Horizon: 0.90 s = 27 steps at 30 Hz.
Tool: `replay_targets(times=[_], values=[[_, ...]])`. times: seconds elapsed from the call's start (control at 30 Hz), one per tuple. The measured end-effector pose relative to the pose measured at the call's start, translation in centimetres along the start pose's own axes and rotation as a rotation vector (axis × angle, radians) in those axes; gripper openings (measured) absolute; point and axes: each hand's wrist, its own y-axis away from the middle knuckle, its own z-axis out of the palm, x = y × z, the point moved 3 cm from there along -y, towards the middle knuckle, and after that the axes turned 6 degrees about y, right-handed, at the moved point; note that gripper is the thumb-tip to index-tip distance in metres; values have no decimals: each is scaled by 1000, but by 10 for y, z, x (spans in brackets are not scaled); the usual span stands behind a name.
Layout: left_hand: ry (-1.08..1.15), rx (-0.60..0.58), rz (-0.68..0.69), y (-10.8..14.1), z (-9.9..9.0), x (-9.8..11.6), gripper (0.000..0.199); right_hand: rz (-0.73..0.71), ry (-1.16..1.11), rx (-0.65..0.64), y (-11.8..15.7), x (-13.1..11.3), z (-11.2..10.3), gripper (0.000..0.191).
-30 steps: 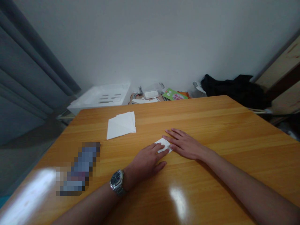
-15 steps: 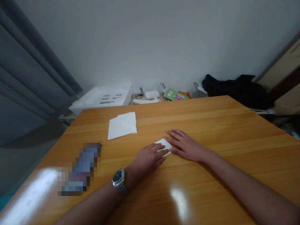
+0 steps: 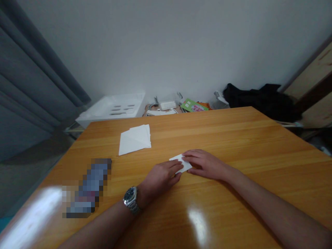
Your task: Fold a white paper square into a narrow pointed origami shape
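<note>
Sitting on the wood counter (image 3: 233,135) in the head view is a small folded-looking white paper (image 3: 186,168), partly hidden by fingers. Left hand (image 3: 162,174) has fingers close together on top, right hand (image 3: 209,165) has bent fingers at the far edge, thumb apart; can't tell if either's pinching. White sheets (image 3: 135,139) lie farther back, a pixelated phone-like slab (image 3: 89,186) is off left, and past the counter there's a white tray (image 3: 116,103), green booklet (image 3: 192,105) and black cloth (image 3: 259,98).
</note>
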Motion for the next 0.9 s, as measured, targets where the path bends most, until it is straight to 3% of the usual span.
replay_targets(times=[0.33, 0.6, 0.9], values=[[-21, 14, -29, -1, -4, 4, 35, 10, 62, 13, -2, -4, 0, 34], [-62, 82, -42, -3, -7, 1, 23, 40, 84, 42, -3, -7, -1, 33], [109, 173, -68, 0, -11, 2, 23, 101, 35, 112, -4, -5, 2, 13]])
